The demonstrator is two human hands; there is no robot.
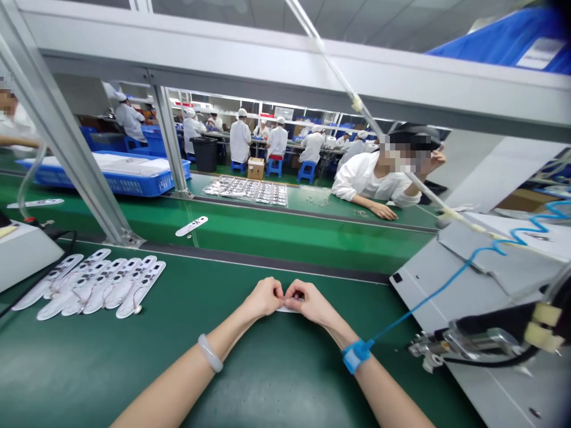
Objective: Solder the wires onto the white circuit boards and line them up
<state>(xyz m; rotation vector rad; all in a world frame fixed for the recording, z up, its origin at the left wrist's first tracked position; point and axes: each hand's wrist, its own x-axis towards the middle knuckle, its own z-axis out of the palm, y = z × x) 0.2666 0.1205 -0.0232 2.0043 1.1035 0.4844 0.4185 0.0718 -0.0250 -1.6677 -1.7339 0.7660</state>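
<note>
My left hand (265, 297) and my right hand (307, 303) meet at the middle of the green bench mat (80, 368), fingertips pinched together. A small white strip (286, 309) shows just below the fingertips, mostly hidden by them. A pale bangle (209, 352) circles my left wrist, and a blue anti-static strap (355, 355) circles my right wrist, with its blue cord running off to the right. To my left lies a fanned row of several flat white devices with thin red wires (91, 284), apart from both hands.
A green conveyor belt (285, 235) crosses ahead, carrying one white device (191, 226). A white-grey machine with a metal fixture (468, 345) stands at right. Aluminium posts (169, 137) rise ahead. Beyond, a co-worker (370, 178) leans on the far bench beside a tray of small parts (245, 191).
</note>
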